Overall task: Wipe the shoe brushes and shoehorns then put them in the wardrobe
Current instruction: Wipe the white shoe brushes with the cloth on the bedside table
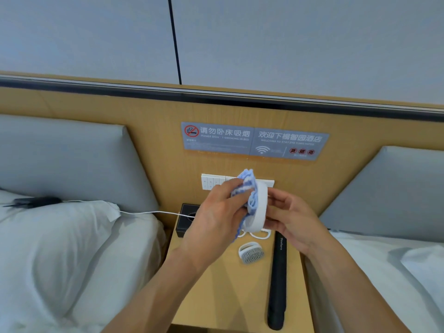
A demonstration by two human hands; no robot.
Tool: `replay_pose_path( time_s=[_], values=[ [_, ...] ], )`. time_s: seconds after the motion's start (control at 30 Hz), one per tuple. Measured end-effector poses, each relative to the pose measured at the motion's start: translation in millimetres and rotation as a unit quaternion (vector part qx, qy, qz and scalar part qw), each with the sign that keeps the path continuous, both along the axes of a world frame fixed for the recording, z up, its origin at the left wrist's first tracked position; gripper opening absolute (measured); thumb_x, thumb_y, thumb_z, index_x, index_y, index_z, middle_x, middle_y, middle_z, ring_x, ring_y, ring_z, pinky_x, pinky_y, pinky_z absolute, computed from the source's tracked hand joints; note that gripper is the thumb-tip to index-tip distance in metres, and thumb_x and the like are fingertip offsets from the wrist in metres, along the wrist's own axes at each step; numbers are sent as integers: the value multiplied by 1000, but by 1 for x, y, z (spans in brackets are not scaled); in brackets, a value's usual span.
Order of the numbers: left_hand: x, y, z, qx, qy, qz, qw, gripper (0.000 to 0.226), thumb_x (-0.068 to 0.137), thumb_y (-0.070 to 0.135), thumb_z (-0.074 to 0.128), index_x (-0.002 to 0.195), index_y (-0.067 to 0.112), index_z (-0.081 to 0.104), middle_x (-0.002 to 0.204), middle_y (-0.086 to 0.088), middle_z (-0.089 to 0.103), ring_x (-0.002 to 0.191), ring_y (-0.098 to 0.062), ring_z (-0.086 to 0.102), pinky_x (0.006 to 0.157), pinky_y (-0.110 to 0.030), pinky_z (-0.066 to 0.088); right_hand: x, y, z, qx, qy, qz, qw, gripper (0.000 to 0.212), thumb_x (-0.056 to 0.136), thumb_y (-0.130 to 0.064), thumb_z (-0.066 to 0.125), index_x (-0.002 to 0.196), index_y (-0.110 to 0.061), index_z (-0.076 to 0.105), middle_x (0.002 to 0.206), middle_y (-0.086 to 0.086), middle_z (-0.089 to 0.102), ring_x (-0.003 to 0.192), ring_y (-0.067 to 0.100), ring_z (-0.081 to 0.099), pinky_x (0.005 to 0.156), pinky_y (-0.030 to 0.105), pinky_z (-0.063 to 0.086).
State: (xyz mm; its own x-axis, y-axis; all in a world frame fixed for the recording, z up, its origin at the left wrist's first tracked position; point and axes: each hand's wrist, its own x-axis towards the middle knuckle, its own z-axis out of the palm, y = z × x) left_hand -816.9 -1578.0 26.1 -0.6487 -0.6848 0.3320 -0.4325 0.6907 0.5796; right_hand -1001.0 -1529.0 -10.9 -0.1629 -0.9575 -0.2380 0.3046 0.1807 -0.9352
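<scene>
The grey sign on the wooden headboard panel reads "PLEASE DON'T SMOKING IN BED" beside a no-smoking symbol, and "WELCOME TO STAY" over a hotel name too blurred for me to read, with larger Chinese lines above each and a wifi mark below. The black shoehorn lying lengthwise on the worktop carries the white word "Shoehorn" near its far end.

I hold both hands up in front of the switch panel. My left hand has its grip clamped on the blue cloth, fingers bunching it against the white shoe brush. My right hand has its grip closed on that brush from the other side, fingertips curled on its rim, forearm angling in from the lower right.

A second, smaller brush with grey bristles lies on the worktop just left of the shoehorn.
</scene>
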Motion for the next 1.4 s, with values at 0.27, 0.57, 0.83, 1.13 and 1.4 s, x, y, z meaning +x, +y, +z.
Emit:
replay_pose_path(
  time_s=[0.27,0.57,0.83,1.13,1.4],
  values=[
    [18,-5,15,-28,-46,-134,989,29,85,-2,62,104,14,76,131,-3,59,103,-17,60,89,-20,43,-9,7,5,-13,-17,-15,1000,55,69,-15,76,122,-25,67,97,13,67,88,27,72,68,39,60],
    [16,-9,22,-41,-16,-107,993,37,86,-7,56,113,15,72,132,4,59,107,-25,57,89,-39,47,-6,10,12,-9,5,39,999,34,80,-11,68,113,-13,74,115,22,71,101,36,71,79,42,61],
    [15,-2,17,-7,-6,-137,991,39,79,-3,63,109,21,72,137,10,53,116,-15,55,93,-35,46,-6,10,22,-2,-19,-27,999,28,75,-14,70,101,-12,78,105,18,75,86,29,75,66,34,60],
    [-3,10,0,85,90,23,992,40,68,19,86,105,19,72,121,12,58,102,3,55,82,-6,40,22,8,12,41,-114,-160,980,15,92,-3,62,103,-4,73,90,14,78,70,22,75,55,27,58],
    [-3,15,-3,75,127,68,987,35,78,12,76,111,16,64,114,10,62,103,0,56,89,-7,38,24,10,17,7,-121,-123,985,58,91,7,60,133,-32,50,108,21,73,89,34,73,68,40,61]
  ],
)
